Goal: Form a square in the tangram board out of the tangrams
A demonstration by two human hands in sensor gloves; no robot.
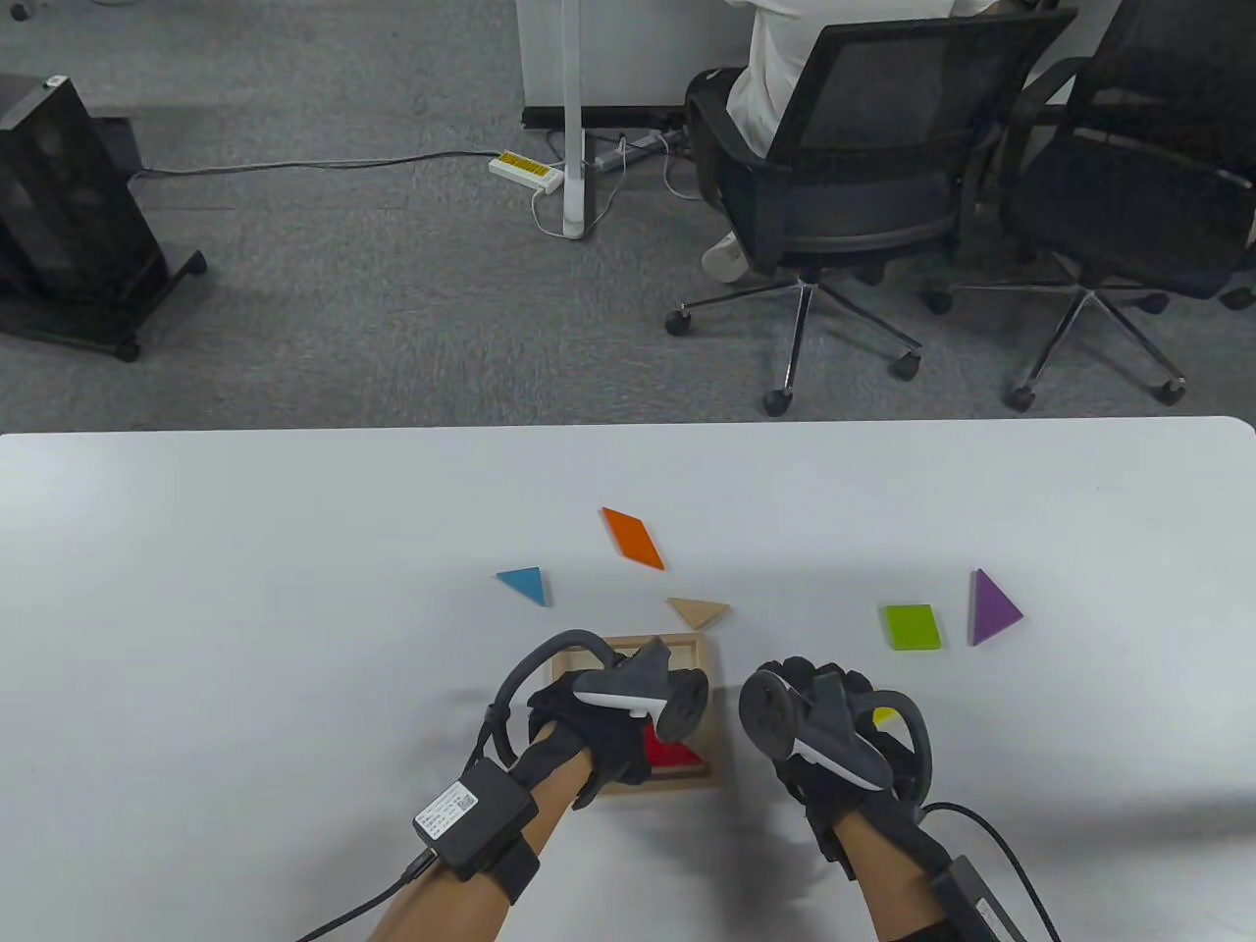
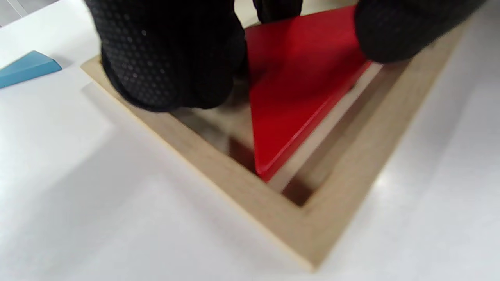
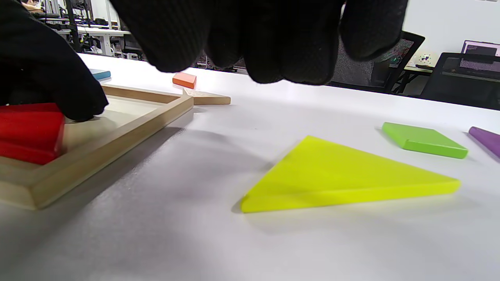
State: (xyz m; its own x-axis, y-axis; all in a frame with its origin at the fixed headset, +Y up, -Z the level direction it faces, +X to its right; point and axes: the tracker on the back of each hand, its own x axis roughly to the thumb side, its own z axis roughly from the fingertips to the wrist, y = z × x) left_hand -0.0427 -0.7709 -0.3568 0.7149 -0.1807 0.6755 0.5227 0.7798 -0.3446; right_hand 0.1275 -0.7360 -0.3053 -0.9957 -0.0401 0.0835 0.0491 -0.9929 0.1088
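1. One white bench [image 1: 245,589] carries everything; behind its far edge sit two black office chairs [image 1: 863,167], a person seated in the left one, plus a black wheeled unit [image 1: 69,216] and a power strip [image 1: 527,170] on the grey floor.
2. One wooden tangram board [image 1: 708,653] lies near the middle of the bench's near edge, mostly hidden under the left hand [image 1: 599,721].
3. Two gloved hands are in play. The left hand's grip is on the red triangle [image 2: 297,97]: fingertips [image 2: 168,66] pinch and press the piece, which sits tilted inside the board, one point down by the frame's near corner.
4. The right hand [image 1: 834,731] hovers just right of the board; its fingers hang loosely curled above the yellow triangle [image 3: 336,175], holding nothing.
5. Seven pieces counted, five of them triangles. The yellow one lies flat on the bench, apart from the board.
6. The purple triangle [image 1: 993,608] and one green square [image 1: 912,626] lie side by side toward the right edge.
7. One orange parallelogram [image 1: 633,537] lies farther back, toward the far edge.
8. The blue triangle [image 1: 524,585] sits left of it, and the plain wooden triangle [image 1: 698,611] rests just beyond the board's far right corner.
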